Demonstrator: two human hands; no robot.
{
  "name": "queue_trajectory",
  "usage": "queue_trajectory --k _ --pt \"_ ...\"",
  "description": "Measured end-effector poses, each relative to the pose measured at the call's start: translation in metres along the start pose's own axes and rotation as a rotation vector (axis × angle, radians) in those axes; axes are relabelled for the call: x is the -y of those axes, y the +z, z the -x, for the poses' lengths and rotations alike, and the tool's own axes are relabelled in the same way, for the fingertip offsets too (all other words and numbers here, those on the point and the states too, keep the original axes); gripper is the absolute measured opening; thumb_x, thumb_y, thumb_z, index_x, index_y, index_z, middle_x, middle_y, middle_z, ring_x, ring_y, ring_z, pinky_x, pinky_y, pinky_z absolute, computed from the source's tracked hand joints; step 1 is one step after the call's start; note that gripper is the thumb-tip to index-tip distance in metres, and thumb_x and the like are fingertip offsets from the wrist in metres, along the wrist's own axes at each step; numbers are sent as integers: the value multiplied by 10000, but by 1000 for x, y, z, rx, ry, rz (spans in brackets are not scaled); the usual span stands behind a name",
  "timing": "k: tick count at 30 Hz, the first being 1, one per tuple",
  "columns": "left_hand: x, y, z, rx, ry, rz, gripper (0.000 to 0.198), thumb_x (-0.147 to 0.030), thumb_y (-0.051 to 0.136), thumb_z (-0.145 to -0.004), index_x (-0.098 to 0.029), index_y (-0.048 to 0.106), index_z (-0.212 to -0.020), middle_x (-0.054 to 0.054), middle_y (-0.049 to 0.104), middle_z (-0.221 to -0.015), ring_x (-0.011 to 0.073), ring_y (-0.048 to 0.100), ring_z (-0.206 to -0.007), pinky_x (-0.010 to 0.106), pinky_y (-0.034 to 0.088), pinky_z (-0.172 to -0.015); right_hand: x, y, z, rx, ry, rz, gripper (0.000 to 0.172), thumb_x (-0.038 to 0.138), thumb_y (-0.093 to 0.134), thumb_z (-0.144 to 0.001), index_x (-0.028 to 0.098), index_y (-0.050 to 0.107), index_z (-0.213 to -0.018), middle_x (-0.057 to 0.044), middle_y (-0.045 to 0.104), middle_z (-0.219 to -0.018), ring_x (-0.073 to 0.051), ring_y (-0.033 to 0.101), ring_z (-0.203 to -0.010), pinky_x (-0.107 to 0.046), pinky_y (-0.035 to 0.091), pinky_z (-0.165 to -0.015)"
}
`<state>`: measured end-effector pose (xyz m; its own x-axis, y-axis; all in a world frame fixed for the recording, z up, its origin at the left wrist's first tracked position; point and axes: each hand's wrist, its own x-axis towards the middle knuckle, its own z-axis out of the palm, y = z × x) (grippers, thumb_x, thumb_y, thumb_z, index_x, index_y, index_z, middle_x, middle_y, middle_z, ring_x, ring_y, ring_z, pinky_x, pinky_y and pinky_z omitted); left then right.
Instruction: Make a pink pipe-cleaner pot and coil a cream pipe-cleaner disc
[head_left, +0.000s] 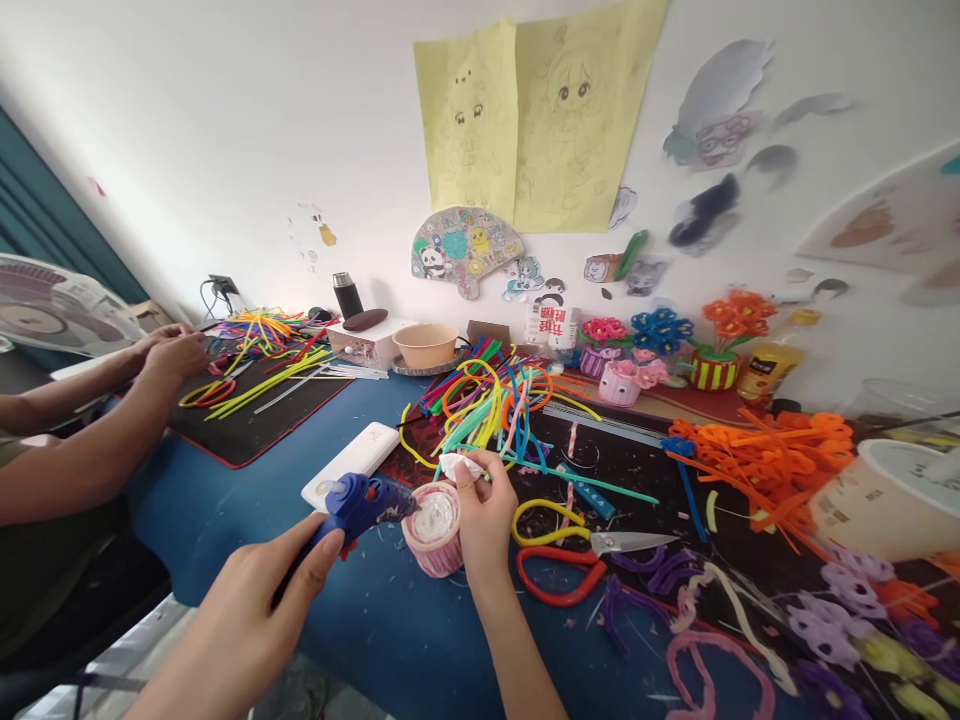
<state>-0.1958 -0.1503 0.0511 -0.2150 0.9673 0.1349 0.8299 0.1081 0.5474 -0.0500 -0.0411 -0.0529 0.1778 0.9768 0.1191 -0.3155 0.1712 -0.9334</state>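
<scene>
Gripping glue gun [358,508], left hand [264,590]; right hand [487,512] pinching white wad [459,465]; blue tabletop [364,625] between pot [436,556] and near edge.

In the grip of the left hand [259,590], most of the handle of the glue gun [358,505] is hidden; whether its nozzle touches the pot [432,562] just beyond is unclear. The right hand [489,510] hides part of the pot's right side and of the white scrap [454,463] it pinches. Below the grips, 2 forearms leave the bottom edge. Well left, what the co-worker's hands [174,355] hold is too small to tell.
</scene>
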Motion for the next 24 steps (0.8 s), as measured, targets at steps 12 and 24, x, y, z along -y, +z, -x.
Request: queue_trajectory --k 12,24 --pt "-5 -10 1 40 -50 -41 549 -669 435 -789 -182 688 -797 -13 602 -488 160 539 -459 216 407 -439 -1 0 1 13 -35 28 235 409 598 -862 180 625 -909 -82 720 -888 -235 712 -797 -342 576 -725" --pt "-11 -11 4 8 -58 -15 532 -634 488 -791 -163 731 -840 17 687 -560 194 623 -519 220 468 -495 -1 0 1 18 -32 32 240 406 595 -861 174 628 -912 -90 715 -897 -242 708 -807 -355 577 -735"
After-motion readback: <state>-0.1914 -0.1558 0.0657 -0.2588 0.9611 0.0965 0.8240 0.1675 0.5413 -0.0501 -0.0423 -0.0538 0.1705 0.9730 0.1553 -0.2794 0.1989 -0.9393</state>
